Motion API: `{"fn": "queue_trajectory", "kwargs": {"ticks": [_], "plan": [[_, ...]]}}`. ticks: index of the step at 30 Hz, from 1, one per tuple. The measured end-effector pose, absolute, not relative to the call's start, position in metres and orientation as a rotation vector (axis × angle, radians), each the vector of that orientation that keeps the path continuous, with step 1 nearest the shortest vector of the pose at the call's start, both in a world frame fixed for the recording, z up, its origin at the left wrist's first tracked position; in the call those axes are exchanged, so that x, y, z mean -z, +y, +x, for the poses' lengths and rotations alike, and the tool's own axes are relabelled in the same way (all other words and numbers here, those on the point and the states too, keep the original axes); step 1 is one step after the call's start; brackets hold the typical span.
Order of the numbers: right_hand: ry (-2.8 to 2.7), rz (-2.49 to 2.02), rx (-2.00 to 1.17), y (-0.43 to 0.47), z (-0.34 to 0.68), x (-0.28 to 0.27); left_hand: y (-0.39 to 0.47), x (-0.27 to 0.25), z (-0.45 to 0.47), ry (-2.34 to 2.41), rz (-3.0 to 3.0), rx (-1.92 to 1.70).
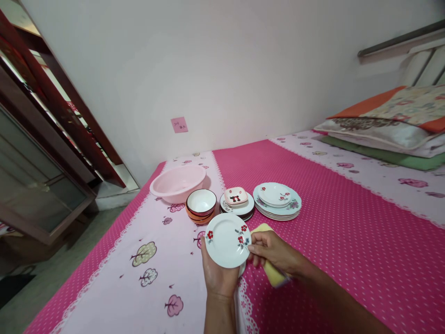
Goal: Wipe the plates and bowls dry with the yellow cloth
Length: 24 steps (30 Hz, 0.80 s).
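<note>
Above the bed point(330, 185), head view: plate point(225, 243) w/ red flowers, held up & tilted twd. viewer. L hand point(220, 278) grips it from below, thumb at rim, other fingers mostly hidden. R hand point(273, 250) pinches opp. rim w/ thumb & fingers. Yellow sponge point(275, 277) partly behind R hand; can't tell if held. Beyond, L to R: pink basin point(174, 196), stacked bowls point(201, 202), small dish point(236, 197) atop plate stack point(227, 209), lg. plates point(278, 215) w/ smaller ones point(274, 193) on top.

Pink note point(179, 125) on wall point(264, 69), pillows point(385, 130) stacked at R w/ grey rail point(399, 40) above, framed glass panel point(34, 171) far L.
</note>
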State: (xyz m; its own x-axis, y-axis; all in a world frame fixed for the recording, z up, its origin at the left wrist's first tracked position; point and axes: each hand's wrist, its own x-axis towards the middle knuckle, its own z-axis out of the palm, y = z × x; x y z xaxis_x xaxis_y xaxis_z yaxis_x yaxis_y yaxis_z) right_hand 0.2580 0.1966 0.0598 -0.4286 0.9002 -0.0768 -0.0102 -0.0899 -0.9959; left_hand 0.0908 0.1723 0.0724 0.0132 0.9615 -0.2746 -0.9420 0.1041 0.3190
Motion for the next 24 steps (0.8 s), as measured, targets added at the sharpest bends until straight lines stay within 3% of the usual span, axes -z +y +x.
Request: {"fn": "queue_trajectory", "kwargs": {"ticks": [24], "plan": [[-1.136,-1.005,-1.544,0.215,0.273,-0.050,0.179,-0.063,0.105,0.765,0.324,-1.518]]}}
